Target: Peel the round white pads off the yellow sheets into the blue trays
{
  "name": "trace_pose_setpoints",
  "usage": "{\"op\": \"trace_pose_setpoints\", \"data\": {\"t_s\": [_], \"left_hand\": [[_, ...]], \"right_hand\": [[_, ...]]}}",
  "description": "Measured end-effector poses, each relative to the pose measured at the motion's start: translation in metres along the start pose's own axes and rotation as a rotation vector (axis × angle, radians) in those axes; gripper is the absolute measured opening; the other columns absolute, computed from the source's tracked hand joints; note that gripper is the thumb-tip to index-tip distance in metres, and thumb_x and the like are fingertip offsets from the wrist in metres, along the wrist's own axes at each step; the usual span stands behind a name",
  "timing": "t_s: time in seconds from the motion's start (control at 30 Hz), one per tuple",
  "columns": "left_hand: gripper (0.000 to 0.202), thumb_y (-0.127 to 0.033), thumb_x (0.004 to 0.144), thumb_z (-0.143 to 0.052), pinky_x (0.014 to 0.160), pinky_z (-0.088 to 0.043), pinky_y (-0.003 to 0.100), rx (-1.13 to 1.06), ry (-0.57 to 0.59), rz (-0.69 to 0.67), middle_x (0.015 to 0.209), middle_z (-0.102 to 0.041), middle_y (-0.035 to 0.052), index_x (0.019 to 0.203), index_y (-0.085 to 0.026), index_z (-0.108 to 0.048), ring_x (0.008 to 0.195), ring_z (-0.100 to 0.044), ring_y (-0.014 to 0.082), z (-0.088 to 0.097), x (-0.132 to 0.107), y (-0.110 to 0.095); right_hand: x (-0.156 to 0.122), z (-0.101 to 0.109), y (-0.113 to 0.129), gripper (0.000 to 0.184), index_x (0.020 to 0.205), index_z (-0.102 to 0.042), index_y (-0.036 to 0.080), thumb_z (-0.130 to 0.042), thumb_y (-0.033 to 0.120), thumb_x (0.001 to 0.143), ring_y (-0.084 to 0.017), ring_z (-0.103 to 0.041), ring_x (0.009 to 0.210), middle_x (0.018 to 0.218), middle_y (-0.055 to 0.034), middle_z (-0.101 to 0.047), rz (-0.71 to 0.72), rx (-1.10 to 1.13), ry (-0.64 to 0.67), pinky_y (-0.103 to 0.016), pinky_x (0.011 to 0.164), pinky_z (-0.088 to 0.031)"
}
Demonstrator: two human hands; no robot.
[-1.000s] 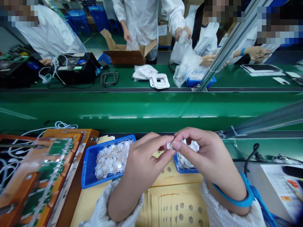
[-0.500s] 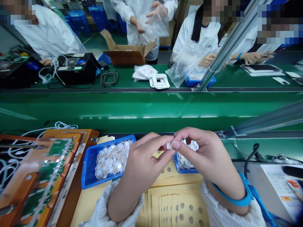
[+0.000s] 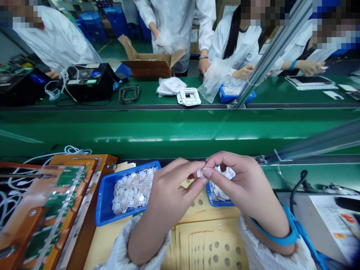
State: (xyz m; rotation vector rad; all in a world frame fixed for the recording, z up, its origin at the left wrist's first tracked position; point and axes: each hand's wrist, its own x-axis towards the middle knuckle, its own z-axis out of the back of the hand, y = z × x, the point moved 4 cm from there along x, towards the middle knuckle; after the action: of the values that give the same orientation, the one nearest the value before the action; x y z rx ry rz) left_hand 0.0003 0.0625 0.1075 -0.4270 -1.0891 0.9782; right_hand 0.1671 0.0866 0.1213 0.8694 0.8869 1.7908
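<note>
My left hand (image 3: 171,191) and my right hand (image 3: 242,187) meet in front of me, fingertips pinched together on one small white round part (image 3: 200,173). Both hands are closed on it. Below and left of my left hand sits a blue tray (image 3: 104,198) filled with several small round white and metallic discs (image 3: 131,189). A second blue tray (image 3: 211,197) with similar white parts lies under my right hand, mostly hidden. Yellow perforated sheets (image 3: 208,243) lie beneath my wrists. A blue band circles my right wrist.
An orange-framed fixture with green circuit boards (image 3: 47,210) and white cables fills the left. A green conveyor (image 3: 180,131) runs across the middle. Beyond it, people in white coats handle plastic bags near a cardboard box (image 3: 152,62); a black device (image 3: 88,80) and white frame (image 3: 190,96) lie there.
My hands stay pinched on the small part, barely shifted. Across the conveyor, the standing person has lowered a plastic bag toward the cardboard box, and the other bag has dropped lower.
</note>
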Motion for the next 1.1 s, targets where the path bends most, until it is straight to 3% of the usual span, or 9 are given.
{"op": "trace_pose_setpoints", "data": {"t_s": [1.1], "left_hand": [[0.018, -0.005, 0.09, -0.076, 0.067, -0.05, 0.018, 0.019, 0.017, -0.003, 0.081, -0.071, -0.0038, 0.101, -0.02, -0.075, 0.071, -0.065, 0.0089, -0.0027, -0.001, 0.0008]], "right_hand": [[0.0015, -0.0013, -0.0012, 0.012, 0.087, -0.074, 0.025, -0.072, 0.024, 0.098, -0.015, -0.066, 0.071, 0.079, 0.0044, -0.075, 0.011, -0.067, -0.009, -0.028, 0.07, -0.049]]}}
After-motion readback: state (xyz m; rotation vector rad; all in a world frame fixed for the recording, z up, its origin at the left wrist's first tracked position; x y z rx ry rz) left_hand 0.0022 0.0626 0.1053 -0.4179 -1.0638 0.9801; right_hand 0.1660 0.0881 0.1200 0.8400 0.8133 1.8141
